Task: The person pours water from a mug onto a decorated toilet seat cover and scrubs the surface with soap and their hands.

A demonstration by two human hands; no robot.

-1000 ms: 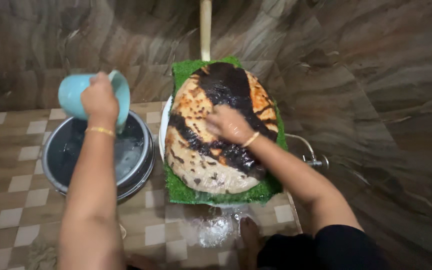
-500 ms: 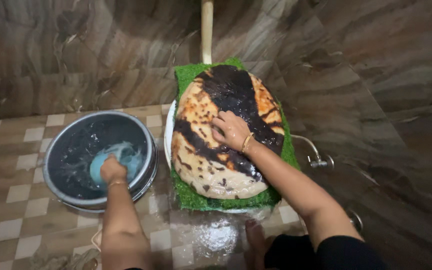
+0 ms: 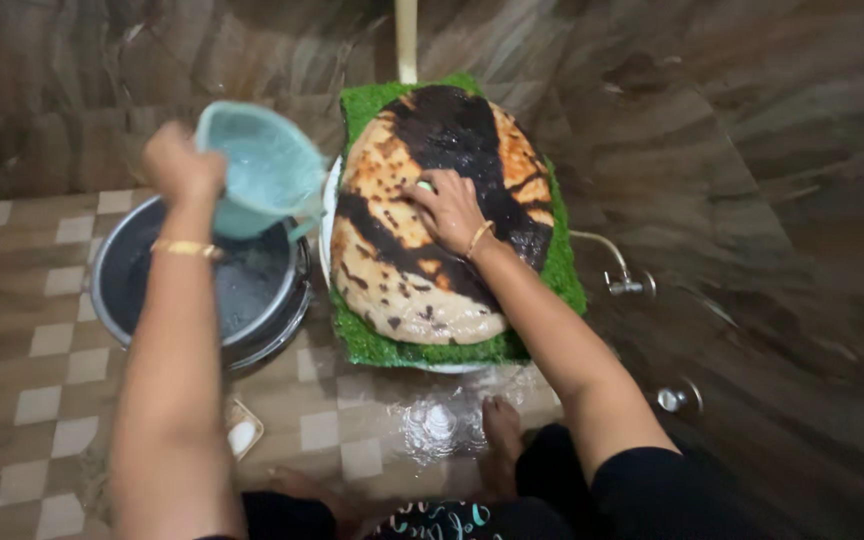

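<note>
A: What's the room like?

B: Wet checkered tile floor (image 3: 52, 340), brown marbled wall (image 3: 732, 130), a tap (image 3: 624, 283) low on the right. A steel basin (image 3: 252, 330) of water sits on the floor, just beside a mat (image 3: 422, 250) lying on green turf (image 3: 372, 345).

A: And the hands?

B: Left hand (image 3: 180, 165) is raised over the basin, fingers closed round a teal mug (image 3: 257, 180) tipped toward the mat. Right hand (image 3: 449, 210) lies flat on the mat's middle, fingers slightly spread, arm stretched forward.
</note>
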